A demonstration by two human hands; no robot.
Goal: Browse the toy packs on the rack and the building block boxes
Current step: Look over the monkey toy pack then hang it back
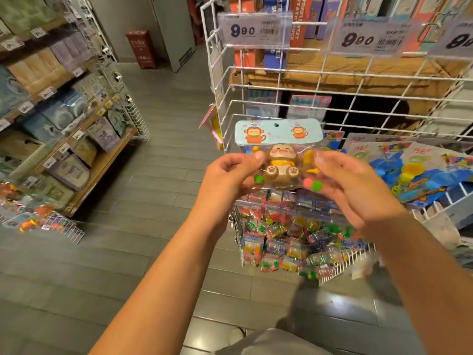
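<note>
I hold a monkey toy pack (279, 160) up in front of me with both hands, a little right of the middle of my view. My left hand (230, 172) pinches its clear plastic on the 9 o'clock side, my right hand (350, 183) on the 3 o'clock side, so each grip is narrow and closed on the pack. The pale blue header card with two printed monkeys points to 12 o'clock. Behind it stands the white wire rack (340, 80) with price tags (254, 30) reading 9.90. At 6 o'clock under the pack a wire basket (332, 267) is full of small colourful toy packs (281, 242). At 3 o'clock lie blue carded toys (419, 172). Wooden shelves (84, 149) with boxes stand at 9 o'clock.
</note>
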